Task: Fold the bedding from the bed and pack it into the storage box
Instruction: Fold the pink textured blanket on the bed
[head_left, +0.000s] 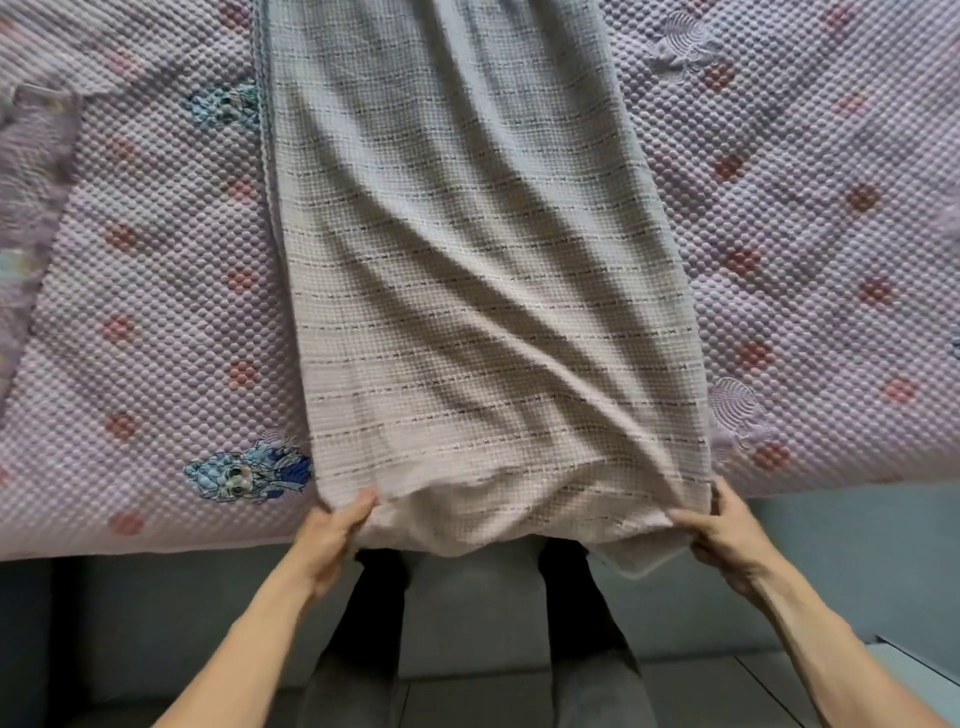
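head view: a pale waffle-weave blanket (483, 270), folded to a long strip, runs from 12 o'clock to 6 o'clock across the quilted bed cover (156, 291). the left hand (332, 535) pinches its near corner at 7 o'clock; the right hand (727, 535) grips the corner at 5 o'clock. judged step: folding lengthwise; both corners should rise level, taut, and meet the far edge squarely. no storage box shows.
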